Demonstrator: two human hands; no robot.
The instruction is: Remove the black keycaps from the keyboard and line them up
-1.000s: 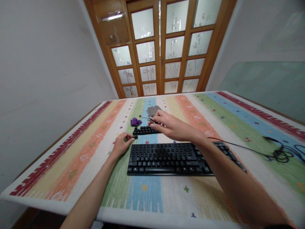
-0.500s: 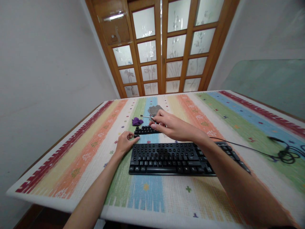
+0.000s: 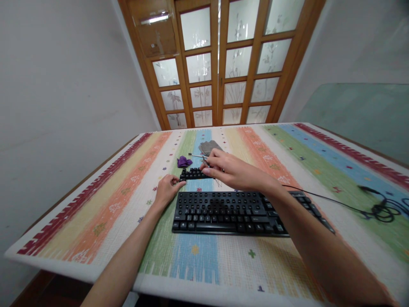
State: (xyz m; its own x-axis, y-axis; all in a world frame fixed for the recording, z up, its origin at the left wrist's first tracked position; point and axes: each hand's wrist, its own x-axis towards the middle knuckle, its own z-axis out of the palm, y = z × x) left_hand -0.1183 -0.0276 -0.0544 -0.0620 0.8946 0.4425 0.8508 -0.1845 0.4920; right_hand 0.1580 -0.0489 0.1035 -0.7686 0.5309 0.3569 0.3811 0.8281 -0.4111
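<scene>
A black keyboard [image 3: 230,211] lies on the striped tablecloth [image 3: 96,204] in front of me. Just behind it sits a cluster of loose black keycaps [image 3: 192,174]. My left hand [image 3: 166,189] rests at the keyboard's far left corner, fingertips pinched on a small black keycap beside the cluster. My right hand [image 3: 228,170] hovers over the cluster's right end, fingers closed around a thin metal tool [image 3: 198,157] whose tip points left.
A purple cloth [image 3: 183,161] and a grey cloth [image 3: 209,147] lie beyond the keycaps. The keyboard's black cable [image 3: 377,209] runs right and coils near the table's right edge. Wooden glazed doors [image 3: 220,64] stand behind the table.
My left hand has slid a little right toward the keycap cluster with its keycap. My right hand stays over the cluster holding the tool. The view has shifted slightly.
</scene>
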